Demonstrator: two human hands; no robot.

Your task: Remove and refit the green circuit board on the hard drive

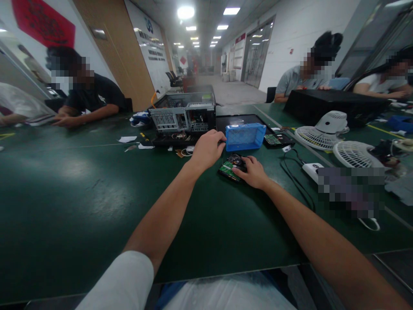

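Observation:
My left hand (209, 150) is closed at the left edge of a blue plastic bin (245, 137), which is tipped up so that its inside faces me. In front of the bin, a hard drive (229, 167) lies on the green table with its green circuit board upward. My right hand (253, 173) grips the drive at its right side, thumb on the near part and fingers over the far part. A second hard drive (273, 139) with a green board lies right of the bin. Behind my left hand stands an opened computer case (182, 119).
The green table (97, 224) spreads widely to the left. At right are white fans (318, 133), a power strip (312, 170) with a black cable (298, 183), and a black case (335, 105). Scraps of paper (127, 139) lie near the computer case. Several people sit around the table.

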